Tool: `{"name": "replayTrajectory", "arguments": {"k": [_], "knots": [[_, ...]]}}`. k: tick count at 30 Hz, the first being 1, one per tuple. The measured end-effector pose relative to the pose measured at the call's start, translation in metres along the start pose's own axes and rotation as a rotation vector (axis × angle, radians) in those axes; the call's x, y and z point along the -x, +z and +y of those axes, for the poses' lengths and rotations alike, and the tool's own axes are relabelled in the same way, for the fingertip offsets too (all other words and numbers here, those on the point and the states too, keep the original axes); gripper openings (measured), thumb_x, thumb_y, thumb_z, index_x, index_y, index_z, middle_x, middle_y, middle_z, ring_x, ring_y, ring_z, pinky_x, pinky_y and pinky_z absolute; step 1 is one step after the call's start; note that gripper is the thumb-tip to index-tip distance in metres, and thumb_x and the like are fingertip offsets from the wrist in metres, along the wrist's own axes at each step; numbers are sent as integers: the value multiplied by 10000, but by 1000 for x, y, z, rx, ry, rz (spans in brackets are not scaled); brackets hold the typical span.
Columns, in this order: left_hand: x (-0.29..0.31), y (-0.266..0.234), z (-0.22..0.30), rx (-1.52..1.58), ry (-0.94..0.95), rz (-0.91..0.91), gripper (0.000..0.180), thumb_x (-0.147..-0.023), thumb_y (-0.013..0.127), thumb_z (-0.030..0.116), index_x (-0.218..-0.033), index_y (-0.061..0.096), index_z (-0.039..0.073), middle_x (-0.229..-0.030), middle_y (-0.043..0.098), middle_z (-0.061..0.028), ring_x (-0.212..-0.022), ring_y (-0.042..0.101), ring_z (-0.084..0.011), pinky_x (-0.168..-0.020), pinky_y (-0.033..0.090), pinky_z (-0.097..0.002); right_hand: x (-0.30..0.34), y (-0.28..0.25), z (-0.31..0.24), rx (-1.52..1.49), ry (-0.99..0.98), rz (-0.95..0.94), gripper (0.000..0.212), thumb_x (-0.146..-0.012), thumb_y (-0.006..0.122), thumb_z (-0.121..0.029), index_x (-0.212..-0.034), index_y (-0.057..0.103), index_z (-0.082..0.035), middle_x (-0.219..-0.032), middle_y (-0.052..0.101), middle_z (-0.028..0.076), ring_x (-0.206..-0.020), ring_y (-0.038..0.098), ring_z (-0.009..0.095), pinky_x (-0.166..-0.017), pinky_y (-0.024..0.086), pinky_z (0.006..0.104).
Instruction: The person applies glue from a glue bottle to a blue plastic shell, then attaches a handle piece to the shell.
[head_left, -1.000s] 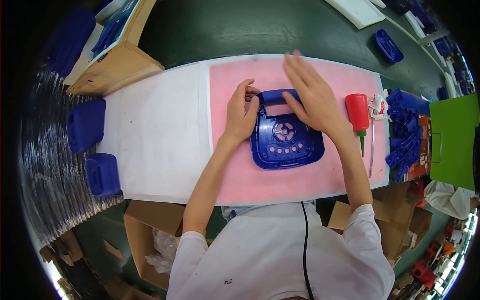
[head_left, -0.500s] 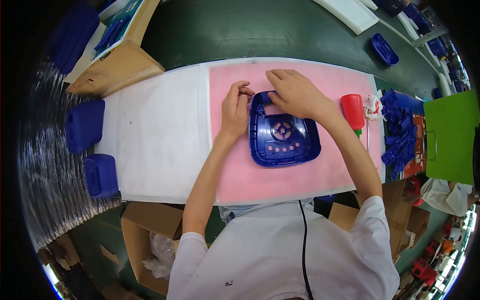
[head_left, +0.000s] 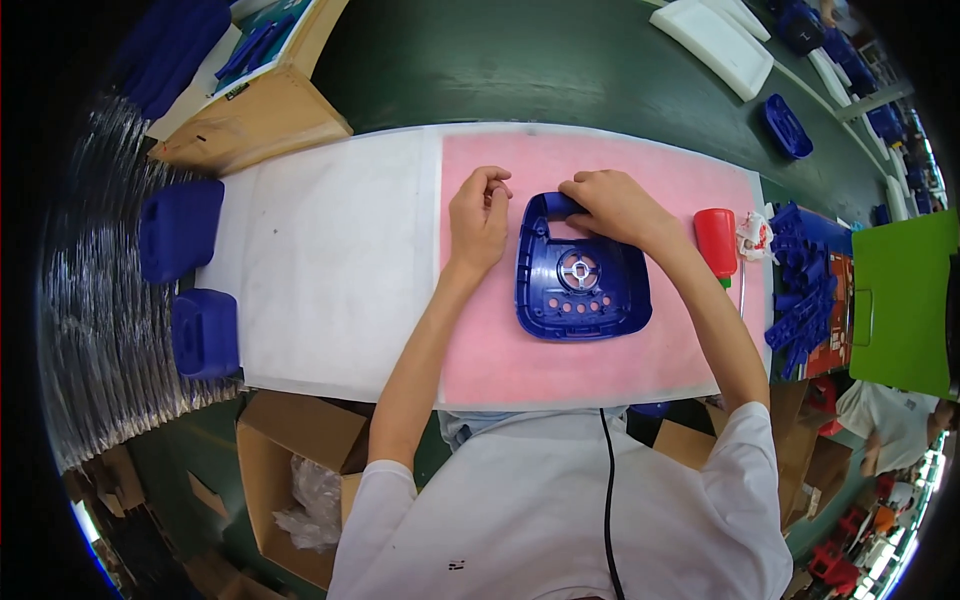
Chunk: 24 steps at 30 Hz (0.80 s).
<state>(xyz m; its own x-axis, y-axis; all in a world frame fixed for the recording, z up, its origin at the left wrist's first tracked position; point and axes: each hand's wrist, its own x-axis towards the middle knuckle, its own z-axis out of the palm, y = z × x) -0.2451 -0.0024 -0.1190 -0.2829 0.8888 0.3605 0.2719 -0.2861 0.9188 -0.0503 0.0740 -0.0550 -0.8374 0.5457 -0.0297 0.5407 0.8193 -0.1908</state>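
Note:
A dark blue plastic housing [head_left: 590, 308] lies hollow side up on the pink mat. It has a raised rim, a round cutout with spokes, a row of small holes and a larger opening at its far edge. My right hand [head_left: 618, 208] is closed on the far rim, with the thumb near the opening; part of the rim is hidden under it. Left of the housing and apart from it, my left hand [head_left: 478, 222] hovers with loosely bent fingers, thumb apart, holding nothing visible.
On the right are a red bottle [head_left: 714, 240], crumpled white wrapping [head_left: 755, 236], a thin rod [head_left: 742, 290] and piled blue parts [head_left: 800, 285]. Two blue housings [head_left: 180, 230] stand along the left edge. A wooden box [head_left: 255, 130] sits at the far left, a green panel [head_left: 900, 305] far right.
My right hand has lowered from above the far edge onto the housing's rim. My left hand has drawn away from the housing's left side. The whole view has shifted slightly.

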Motion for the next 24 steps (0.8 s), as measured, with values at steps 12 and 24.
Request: {"name": "replayTrajectory", "arguments": {"k": [12, 24], "knots": [[-20, -34, -29, 386, -287, 513, 201, -897, 397, 98, -856, 575, 17, -657, 544, -44, -598, 502, -112, -568, 430, -270, -11, -11, 118, -189, 768, 199, 412, -816, 637, -361, -985, 670, 13, -856, 689, 174, -743, 683, 263, -647, 530, 404], [-19, -44, -20, 133, -83, 427, 166, -862, 439, 44, -801, 592, 58, -652, 497, 13, -566, 435, -51, -487, 370, -226, 24, -114, -158, -1259, -879, 605, 447, -949, 471, -245, -527, 450, -98, -454, 392, -8, -415, 514, 179, -716, 538, 542]]}}
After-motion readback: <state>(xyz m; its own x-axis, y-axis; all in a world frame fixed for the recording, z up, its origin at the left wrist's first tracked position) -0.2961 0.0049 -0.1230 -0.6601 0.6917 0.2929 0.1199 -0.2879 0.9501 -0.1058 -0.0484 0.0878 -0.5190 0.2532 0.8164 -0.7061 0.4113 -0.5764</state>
